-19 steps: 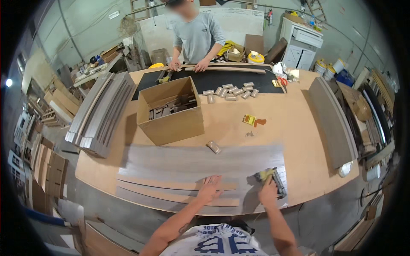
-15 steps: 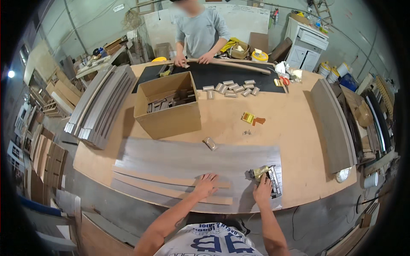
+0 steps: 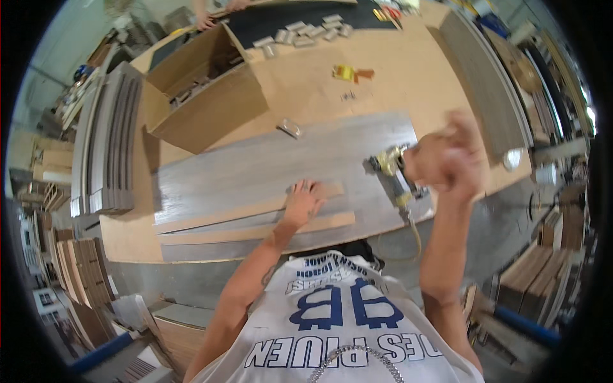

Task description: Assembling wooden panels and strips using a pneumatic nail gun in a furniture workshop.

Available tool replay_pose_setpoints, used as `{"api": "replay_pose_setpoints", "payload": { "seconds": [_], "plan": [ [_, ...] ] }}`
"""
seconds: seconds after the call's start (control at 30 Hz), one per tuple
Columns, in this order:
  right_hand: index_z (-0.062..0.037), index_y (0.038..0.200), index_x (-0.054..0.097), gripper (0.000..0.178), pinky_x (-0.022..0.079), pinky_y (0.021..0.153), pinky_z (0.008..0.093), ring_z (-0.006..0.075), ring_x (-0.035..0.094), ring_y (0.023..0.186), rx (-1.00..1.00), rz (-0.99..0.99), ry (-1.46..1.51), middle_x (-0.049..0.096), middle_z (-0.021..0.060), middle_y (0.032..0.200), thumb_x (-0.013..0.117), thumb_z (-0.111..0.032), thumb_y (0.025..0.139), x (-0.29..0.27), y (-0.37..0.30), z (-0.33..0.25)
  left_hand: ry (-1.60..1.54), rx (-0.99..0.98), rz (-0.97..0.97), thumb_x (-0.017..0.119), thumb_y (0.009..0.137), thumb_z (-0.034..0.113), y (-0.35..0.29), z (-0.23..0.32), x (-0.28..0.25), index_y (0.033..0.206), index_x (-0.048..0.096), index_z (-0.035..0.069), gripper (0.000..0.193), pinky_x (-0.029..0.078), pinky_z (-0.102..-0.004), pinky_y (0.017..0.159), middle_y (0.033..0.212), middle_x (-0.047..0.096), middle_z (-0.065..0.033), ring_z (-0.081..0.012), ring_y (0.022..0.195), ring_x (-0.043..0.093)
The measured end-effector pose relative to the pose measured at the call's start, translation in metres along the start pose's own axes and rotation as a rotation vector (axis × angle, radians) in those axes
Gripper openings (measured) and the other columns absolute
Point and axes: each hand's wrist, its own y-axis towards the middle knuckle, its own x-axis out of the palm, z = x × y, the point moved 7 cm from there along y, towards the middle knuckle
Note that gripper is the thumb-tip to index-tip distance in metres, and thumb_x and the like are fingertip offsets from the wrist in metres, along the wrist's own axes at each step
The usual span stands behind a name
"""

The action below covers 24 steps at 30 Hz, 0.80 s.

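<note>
left hand (image 3: 304, 203): palm down, open, fingers resting on the upper wooden strip (image 3: 223, 216)
left forearm (image 3: 268, 255): slants forward and rightward
right hand (image 3: 447, 159): held up, blurred, fingers seemingly curled; cannot tell whether it grips anything
right forearm (image 3: 444, 249): points nearly straight ahead
nail gun (image 3: 396, 175): on the grey panel (image 3: 255, 159), left of the right hand

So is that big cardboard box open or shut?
Open. Nothing covers the top of the box, and you can see small pieces lying inside, below its rim.
</note>
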Motion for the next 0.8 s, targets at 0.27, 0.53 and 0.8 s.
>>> {"api": "replay_pose_setpoints", "payload": {
  "seconds": [0.27, 0.53, 0.8],
  "plan": [
    [0.002, 0.12, 0.065, 0.028, 0.05, 0.061, 0.0262, 0.0086, 0.059, 0.066, 0.686, 0.396, -0.734, 0.062, 0.0023, 0.074, 0.06, -0.014, 0.097, -0.071, -0.078, 0.129, -0.147, 0.124, -0.029, 0.068, 0.088, 0.034, 0.001, -0.001, -0.009, 0.131, 0.055, 0.003, 0.055, 0.039, -0.0454, 0.097, 0.125, 0.053, -0.0146, -0.0341, 0.116, 0.047],
    [0.0001, 0.134, 0.052, 0.059, 0.051, 0.094, 0.0438, 0.038, 0.062, 0.11, 0.686, 0.287, -1.454, 0.062, 0.024, 0.121, 0.075, -0.018, 0.083, -0.104, -0.109, 0.294, -0.069, 0.135, -0.002, 0.067, 0.088, 0.033, -0.001, 0.0, -0.008, 0.127, 0.057, 0.001, 0.051, 0.041, -0.0446, 0.095, 0.118, 0.055, -0.0153, -0.033, 0.113, 0.048],
    [-0.0068, 0.153, 0.027, 0.088, 0.045, 0.099, 0.0482, 0.0398, 0.051, 0.122, 0.595, 0.27, -1.543, 0.059, 0.0202, 0.127, 0.076, -0.017, 0.081, -0.104, -0.045, 0.355, -0.144, 0.166, -0.139, 0.065, 0.089, 0.032, -0.002, -0.006, 0.011, 0.135, 0.054, -0.002, 0.057, 0.041, -0.0493, 0.099, 0.124, 0.053, -0.0192, -0.0367, 0.117, 0.045]
  ]
}}
